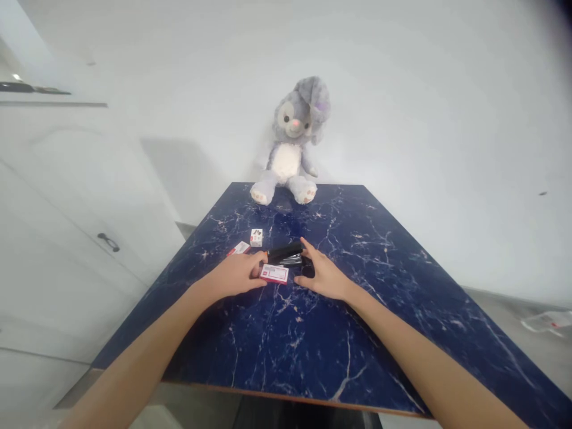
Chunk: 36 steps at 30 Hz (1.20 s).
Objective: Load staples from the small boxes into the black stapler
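A black stapler (pixel 286 252) lies between my hands on the blue table, its top arm raised over a silvery metal part. My left hand (pixel 239 273) is closed at the stapler's left end, with the thumb beside a small white and red box (pixel 274 273). Curled about the stapler's right end is my right hand (pixel 328 276); its index fingertip meets the top arm, while the thumb stays lower on the near side. Partly hidden behind my left hand lies another white and red box (pixel 239 248). A small white box with a dark picture (pixel 256 237) stands just beyond.
A grey and white plush toy (pixel 288 158) sits at the table's far edge against the wall. The dark blue marbled table (pixel 295 357) has its near edge below my forearms. White cabinet doors (pixel 67 208) are on the left, and a clear plastic item (pixel 547 322) is at far right.
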Available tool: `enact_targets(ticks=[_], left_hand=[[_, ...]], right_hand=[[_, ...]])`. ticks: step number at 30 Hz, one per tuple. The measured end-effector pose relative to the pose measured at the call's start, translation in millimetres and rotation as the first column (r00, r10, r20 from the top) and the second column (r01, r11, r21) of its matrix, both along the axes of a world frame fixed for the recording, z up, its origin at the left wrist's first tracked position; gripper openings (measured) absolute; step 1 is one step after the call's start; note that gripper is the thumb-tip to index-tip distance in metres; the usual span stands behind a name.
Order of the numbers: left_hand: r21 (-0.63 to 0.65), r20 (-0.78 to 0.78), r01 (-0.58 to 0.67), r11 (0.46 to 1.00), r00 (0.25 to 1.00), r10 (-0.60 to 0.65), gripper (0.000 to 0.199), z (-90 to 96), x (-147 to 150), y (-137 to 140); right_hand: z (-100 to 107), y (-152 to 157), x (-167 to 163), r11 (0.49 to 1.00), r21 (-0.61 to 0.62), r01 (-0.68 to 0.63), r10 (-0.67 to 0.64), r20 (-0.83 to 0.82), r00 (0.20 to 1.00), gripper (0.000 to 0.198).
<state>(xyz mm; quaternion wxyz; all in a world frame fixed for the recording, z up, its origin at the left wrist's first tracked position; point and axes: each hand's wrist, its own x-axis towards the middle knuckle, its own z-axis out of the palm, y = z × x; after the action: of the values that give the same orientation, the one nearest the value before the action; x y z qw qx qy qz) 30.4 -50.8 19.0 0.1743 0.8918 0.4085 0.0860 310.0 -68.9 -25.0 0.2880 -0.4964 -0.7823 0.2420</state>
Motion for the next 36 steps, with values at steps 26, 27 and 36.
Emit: enact_targets(ticks=[26, 27, 36], left_hand=[[0.081, -0.014, -0.286, 0.955, 0.958, 0.288, 0.018, 5.0, -38.7, 29.7], [0.078, -0.018, -0.288, 0.954, 0.957, 0.290, 0.018, 8.8, -35.5, 23.5], [-0.207, -0.107, -0.105, 0.973, 0.991, 0.084, 0.042, 26.4, -11.8, -21.9]], right_hand=[[11.3, -23.8, -27.2, 0.886, 0.417, -0.204, 0.085, 0.285, 0.955, 0.028], [9.7, -24.9, -29.4, 0.887, 0.407, -0.219, 0.086, 0.321, 0.943, 0.025], [10.6, -16.4, -20.9, 0.956, 0.289, 0.047, -0.027, -0.073, 0.997, 0.088]])
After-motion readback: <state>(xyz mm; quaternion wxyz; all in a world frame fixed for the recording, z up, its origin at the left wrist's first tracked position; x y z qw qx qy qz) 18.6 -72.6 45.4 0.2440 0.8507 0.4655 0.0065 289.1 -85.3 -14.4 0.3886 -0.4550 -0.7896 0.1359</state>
